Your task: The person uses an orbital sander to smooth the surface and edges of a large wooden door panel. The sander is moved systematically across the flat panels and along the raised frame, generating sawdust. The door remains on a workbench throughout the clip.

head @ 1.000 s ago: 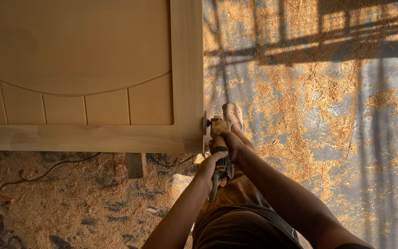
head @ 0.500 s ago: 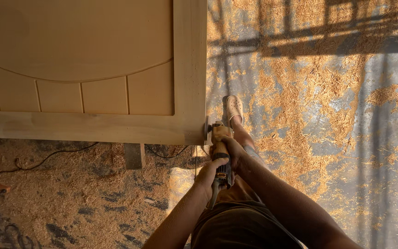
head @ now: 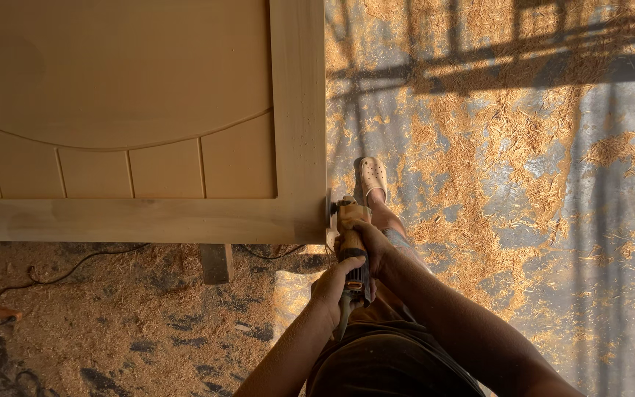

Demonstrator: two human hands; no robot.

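A large pale wooden door (head: 141, 110) with a curved groove and grooved lower panels lies flat, its near right corner in front of me. A hand-held power tool (head: 352, 242) with an orange body and dark rear grip presses its head against the door's right edge at that corner. My left hand (head: 330, 288) grips the dark rear part of the tool. My right hand (head: 373, 246) wraps around the tool's body just behind its head. Both forearms reach up from the bottom of the view.
Wood shavings cover the grey floor (head: 523, 191). A wooden support leg (head: 216, 262) stands under the door's near rail. A dark cable (head: 53, 273) trails over the sawdust at left. My foot in a light shoe (head: 373, 178) stands beside the door's edge.
The tool and both hands have stayed at the door's corner; the view has shifted slightly, with the door appearing a little lower in frame.
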